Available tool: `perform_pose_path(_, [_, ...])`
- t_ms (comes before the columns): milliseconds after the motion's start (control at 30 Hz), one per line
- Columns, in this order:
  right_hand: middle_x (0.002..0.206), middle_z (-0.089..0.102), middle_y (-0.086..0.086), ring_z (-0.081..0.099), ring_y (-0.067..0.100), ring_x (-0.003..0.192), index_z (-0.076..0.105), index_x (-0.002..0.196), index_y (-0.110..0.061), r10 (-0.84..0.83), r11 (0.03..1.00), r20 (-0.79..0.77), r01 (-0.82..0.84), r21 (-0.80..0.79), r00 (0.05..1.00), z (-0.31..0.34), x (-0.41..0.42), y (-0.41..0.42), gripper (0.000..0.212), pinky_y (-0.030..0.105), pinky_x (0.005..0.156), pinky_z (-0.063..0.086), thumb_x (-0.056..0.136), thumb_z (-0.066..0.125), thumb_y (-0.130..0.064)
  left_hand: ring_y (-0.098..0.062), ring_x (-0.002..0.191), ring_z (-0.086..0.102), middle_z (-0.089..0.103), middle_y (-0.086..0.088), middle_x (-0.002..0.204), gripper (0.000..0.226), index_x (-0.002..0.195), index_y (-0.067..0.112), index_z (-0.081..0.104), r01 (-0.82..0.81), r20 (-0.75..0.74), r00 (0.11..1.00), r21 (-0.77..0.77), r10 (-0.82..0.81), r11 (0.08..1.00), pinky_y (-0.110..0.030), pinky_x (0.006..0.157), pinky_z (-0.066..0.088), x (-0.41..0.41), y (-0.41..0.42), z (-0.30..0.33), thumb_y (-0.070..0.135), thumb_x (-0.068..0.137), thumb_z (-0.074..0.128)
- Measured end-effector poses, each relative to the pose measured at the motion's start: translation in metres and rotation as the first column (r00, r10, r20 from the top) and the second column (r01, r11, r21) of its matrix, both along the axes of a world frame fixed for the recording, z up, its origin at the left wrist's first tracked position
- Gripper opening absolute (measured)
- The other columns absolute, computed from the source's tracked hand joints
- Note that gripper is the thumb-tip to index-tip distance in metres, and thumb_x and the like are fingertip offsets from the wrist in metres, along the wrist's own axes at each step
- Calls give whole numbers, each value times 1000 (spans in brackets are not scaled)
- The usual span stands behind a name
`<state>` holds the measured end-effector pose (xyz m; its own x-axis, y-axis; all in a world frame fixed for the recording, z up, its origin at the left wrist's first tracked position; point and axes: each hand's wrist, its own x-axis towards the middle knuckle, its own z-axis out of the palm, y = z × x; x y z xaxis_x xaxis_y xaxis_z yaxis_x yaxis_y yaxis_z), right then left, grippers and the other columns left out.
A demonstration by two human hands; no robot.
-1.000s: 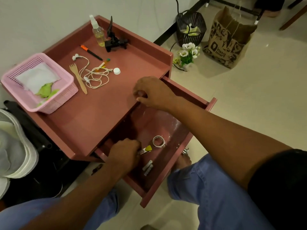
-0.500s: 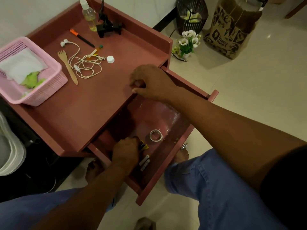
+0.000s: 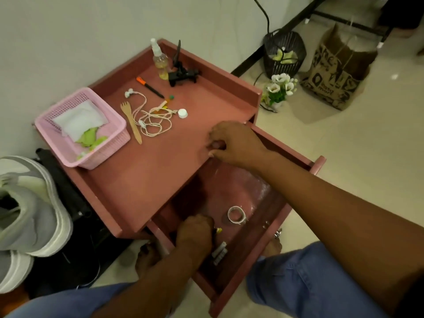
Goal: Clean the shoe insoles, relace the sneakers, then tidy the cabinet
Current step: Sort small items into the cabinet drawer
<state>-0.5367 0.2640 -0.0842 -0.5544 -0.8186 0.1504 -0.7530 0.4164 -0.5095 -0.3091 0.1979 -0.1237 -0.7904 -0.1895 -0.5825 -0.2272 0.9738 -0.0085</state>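
Observation:
The reddish cabinet [image 3: 160, 171] has its top drawer [image 3: 243, 278] pulled out toward me. Inside the drawer, my left hand [image 3: 195, 232] curls around a small yellow-handled tool [image 3: 219, 230]; only the tool's yellow tip shows. A roll of clear tape [image 3: 236, 215] and two small silver pieces [image 3: 219, 252] lie beside that hand. My right hand [image 3: 236, 143] sits at the front edge of the cabinet top, fingers curled over that edge. Grey-white sneakers [image 3: 29, 210] stand on the floor at the left.
On the cabinet top are a pink basket [image 3: 110, 143] with a white cloth [image 3: 80, 120], a wooden fork [image 3: 132, 125], tangled earphones [image 3: 153, 120], a pen [image 3: 149, 87], a spray bottle [image 3: 160, 60] and a black clamp [image 3: 182, 74]. A wire bin [image 3: 284, 53], flowers [image 3: 280, 88] and a paper bag [image 3: 337, 70] stand on the floor.
My left hand has closed further over the yellow-handled tool, which stuck out toward the tape before. My right hand stays at the top's edge. My view has shifted.

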Motion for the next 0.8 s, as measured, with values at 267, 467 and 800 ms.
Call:
perform_pose_path(267, [110, 65, -6, 60, 18, 102, 76, 101, -32, -36, 995, -25, 38, 90, 999, 10, 2, -4, 25, 40, 84, 56, 77, 81, -39, -11, 82, 68, 74, 7, 89, 26, 94, 26, 72, 52, -323, 943, 377, 79, 925, -34, 76, 56, -46, -54, 109, 50, 85, 69])
perform_pose_path(467, [94, 60, -6, 57, 20, 92, 72, 95, -30, -54, 987, -71, 64, 146, 996, 29, 7, -18, 16, 39, 73, 54, 83, 71, -41, -28, 118, 57, 59, -4, 134, 51, 130, 28, 59, -144, -424, 897, -5, 129, 989, -43, 95, 52, -62, -125, 118, 46, 85, 72])
perform_pose_path(800, [102, 60, 6, 59, 28, 95, 62, 109, -18, -182, 974, -110, 195, 118, 977, 37, -15, -113, 23, 35, 67, 44, 87, 66, -24, -27, 124, 50, 48, 1, 136, 55, 128, 31, 53, -212, -428, 877, 66, 219, 975, -40, 92, 52, -48, -129, 100, 51, 80, 72])
